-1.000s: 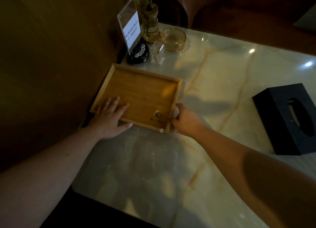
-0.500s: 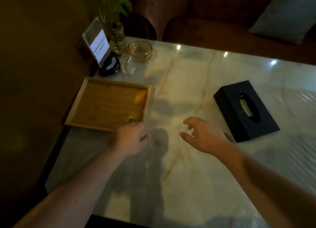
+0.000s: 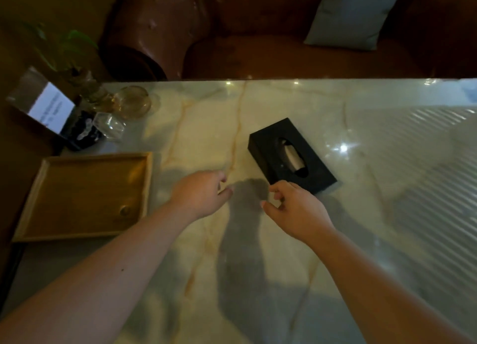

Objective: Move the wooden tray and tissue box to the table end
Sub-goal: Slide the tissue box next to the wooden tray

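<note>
While our empty, half-open right hand nears it, we list the black rectangular tissue box: just beyond, long axis far-left to near-right.

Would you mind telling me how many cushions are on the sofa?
1: a pale cushion leans on the brown sofa behind the table's far edge, toward the right. Others may lie outside the frame.

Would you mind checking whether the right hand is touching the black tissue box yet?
Cannot tell. In the head view the right hand overlaps the near corner of the tissue box, so no gap or contact shows plainly.
</note>
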